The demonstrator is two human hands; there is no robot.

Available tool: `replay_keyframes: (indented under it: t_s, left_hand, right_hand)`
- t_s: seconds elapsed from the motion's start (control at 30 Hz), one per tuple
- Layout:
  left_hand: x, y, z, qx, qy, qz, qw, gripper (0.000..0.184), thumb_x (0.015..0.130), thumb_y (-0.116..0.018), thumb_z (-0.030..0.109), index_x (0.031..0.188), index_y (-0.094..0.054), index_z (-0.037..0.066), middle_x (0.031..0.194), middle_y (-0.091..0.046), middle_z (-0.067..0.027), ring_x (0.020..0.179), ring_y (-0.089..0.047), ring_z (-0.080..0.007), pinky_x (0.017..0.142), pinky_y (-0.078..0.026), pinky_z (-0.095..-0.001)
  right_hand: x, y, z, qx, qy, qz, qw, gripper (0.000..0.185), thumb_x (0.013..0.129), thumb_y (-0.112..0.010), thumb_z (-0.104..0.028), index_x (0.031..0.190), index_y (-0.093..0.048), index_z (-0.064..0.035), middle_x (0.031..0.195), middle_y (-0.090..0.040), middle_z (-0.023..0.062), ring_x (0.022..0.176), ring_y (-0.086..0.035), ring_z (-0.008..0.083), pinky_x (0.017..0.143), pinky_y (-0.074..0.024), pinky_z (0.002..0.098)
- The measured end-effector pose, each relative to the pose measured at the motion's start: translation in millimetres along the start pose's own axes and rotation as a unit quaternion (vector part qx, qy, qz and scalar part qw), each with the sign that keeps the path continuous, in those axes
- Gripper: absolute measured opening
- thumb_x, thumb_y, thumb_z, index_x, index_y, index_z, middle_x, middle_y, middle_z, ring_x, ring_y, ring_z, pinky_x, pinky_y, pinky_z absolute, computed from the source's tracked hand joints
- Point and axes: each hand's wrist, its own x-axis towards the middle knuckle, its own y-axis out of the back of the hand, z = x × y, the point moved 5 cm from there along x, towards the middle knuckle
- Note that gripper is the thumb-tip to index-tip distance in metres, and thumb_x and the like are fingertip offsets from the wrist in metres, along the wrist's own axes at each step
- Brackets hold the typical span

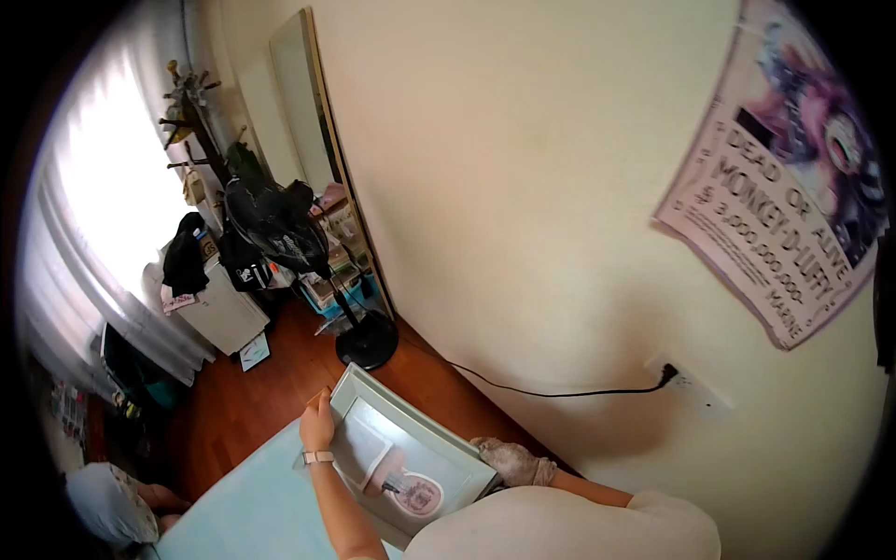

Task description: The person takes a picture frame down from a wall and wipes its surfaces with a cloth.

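Note:
A deep, pale grey-green picture frame (pixel 403 408) with a shiny front lies tilted before me, above the light blue surface (pixel 245 504). Inside it shows a pinkish shape with a round, white-edged emblem. My left hand (pixel 318 426), with a watch on the wrist, grips the frame's left edge. At the opposite edge, near the wall, my right hand (pixel 528 465) is wrapped in a crumpled greyish cloth (pixel 509 460), which touches the frame's side. The cloth hides most of the fingers of that hand.
A black standing fan (pixel 366 339) stands on the wooden floor by a tall mirror (pixel 308 103). Its cord (pixel 532 394) runs along the wall to an outlet (pixel 691 383). A poster (pixel 775 196) hangs at right. Another person's leg (pixel 112 504) shows at lower left.

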Motion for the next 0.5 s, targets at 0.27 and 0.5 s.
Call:
replay_keyframes:
  t_s: [0.27, 0.5]
  left_hand:
    - [211, -62, -39, 0.052, 0.006, -0.02, 0.998, 0.064, 0.087, -0.038, 0.053, 0.085, -0.065, -0.005, 0.09, -0.061, -0.0293, 0.089, -0.057, -0.0447, 0.078, -0.045, -0.0474]
    - [373, -33, -44, 0.045, 0.008, -0.024, 0.999, 0.059, 0.087, -0.039, 0.05, 0.086, -0.066, -0.003, 0.092, -0.061, -0.0292, 0.091, -0.057, -0.0438, 0.08, -0.044, -0.0471]
  right_hand:
    - [167, -17, 23, -0.117, 0.026, 0.015, 0.993, 0.036, 0.084, -0.046, -0.036, 0.104, -0.057, -0.0091, 0.094, -0.061, 0.014, 0.088, -0.058, 0.0314, 0.08, -0.0473, 0.0391]
    - [378, 24, -3, -0.098, -0.018, -0.032, 0.994, 0.021, 0.092, -0.04, -0.02, 0.098, -0.052, -0.0051, 0.084, -0.055, 0.0115, 0.079, -0.057, 0.0234, 0.074, -0.0469, 0.0338]
